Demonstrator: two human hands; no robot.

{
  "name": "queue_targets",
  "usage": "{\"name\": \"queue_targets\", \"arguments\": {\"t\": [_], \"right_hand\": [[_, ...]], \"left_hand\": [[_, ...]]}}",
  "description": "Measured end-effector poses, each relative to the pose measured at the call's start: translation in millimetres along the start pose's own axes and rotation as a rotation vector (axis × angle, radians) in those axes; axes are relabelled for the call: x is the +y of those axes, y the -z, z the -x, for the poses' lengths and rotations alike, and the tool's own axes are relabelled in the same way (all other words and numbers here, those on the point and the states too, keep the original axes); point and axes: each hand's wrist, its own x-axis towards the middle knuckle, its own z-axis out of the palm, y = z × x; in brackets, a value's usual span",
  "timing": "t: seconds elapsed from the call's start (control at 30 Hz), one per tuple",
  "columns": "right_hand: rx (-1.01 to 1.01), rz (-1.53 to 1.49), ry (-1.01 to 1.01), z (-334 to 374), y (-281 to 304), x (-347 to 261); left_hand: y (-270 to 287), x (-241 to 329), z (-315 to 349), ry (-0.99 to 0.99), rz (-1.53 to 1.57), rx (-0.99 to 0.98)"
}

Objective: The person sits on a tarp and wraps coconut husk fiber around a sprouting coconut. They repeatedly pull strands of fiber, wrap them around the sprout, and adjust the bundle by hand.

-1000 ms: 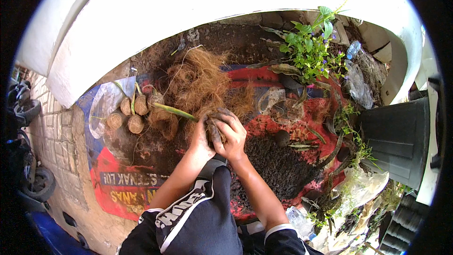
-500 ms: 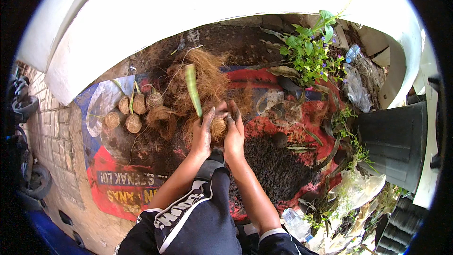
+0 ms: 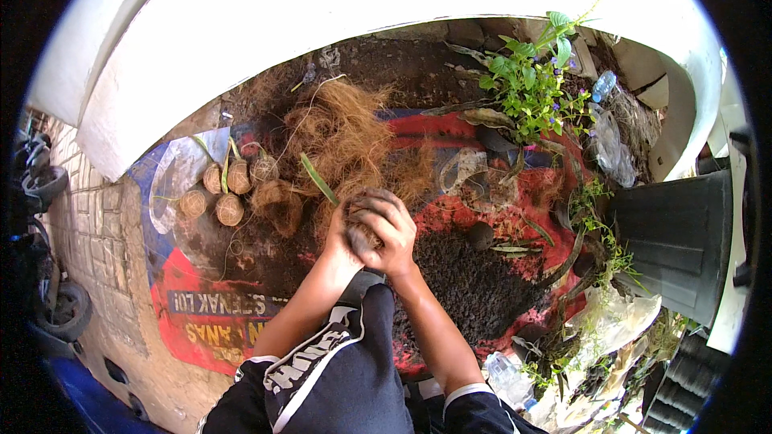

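Observation:
Both my hands are closed round a ball of brown coconut fibre (image 3: 354, 229) above the middle of the mat. My left hand (image 3: 338, 247) cups its left and lower side. My right hand (image 3: 392, 233) wraps over it from the right, fingers curled across the top. A green leaf cutting (image 3: 319, 180) sticks out of the ball toward the upper left. Just beyond my hands lies a loose heap of coconut fibre (image 3: 338, 133). Most of the ball is hidden by my fingers.
Several string-bound fibre balls (image 3: 229, 210), some with leaves, sit at left. Dark soil (image 3: 474, 293) is spread on the red and blue mat (image 3: 181, 273) at right. A flowering plant (image 3: 527, 80), a dark pot (image 3: 671, 237) and clear plastic bottles (image 3: 508, 378) stand or lie along the right side.
My right hand has come over the top of the fibre ball, and both hands now close round it. The leaf has tilted further left, with less of it showing.

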Motion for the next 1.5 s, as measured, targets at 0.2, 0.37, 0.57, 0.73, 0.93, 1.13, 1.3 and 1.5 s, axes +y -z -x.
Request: {"name": "queue_targets", "arguments": {"t": [0.2,0.37,0.57,0.73,0.93,1.13,1.3,1.5], "right_hand": [[0.320,-0.483,-0.783,-11.1,-8.6,-9.4],[0.427,-0.972,-1.212,-4.5,-16.1,-12.2],[0.033,-0.254,-0.329,-3.8,-3.3,-0.9],[0.008,-0.174,-0.250,-5.5,4.5,-4.8],[0.419,-1.391,-1.606,-7.3,-16.0,-4.2],[0.357,-1.412,-1.558,-4.7,-21.2,-1.4],[0.598,-1.060,-0.925,-8.8,-27.4,-18.3],[0.085,-0.099,-0.090,-4.7,-4.0,-12.3]], "left_hand": [[-25.7,-9.9,-11.8,-0.469,-0.973,0.458],[-23.7,-5.1,-5.3,-0.435,-1.094,0.444],[-7.7,2.3,-6.8,-0.248,-0.397,0.582],[-12.0,4.8,-6.0,-0.107,-0.381,0.385],[-20.4,9.1,-7.1,-0.432,-1.026,0.147],[-22.6,11.2,-0.9,-0.475,-1.009,0.111],[-26.9,6.1,-3.3,-0.348,-0.772,0.532],[-32.6,9.8,6.1,-0.102,-0.358,0.450]]}}
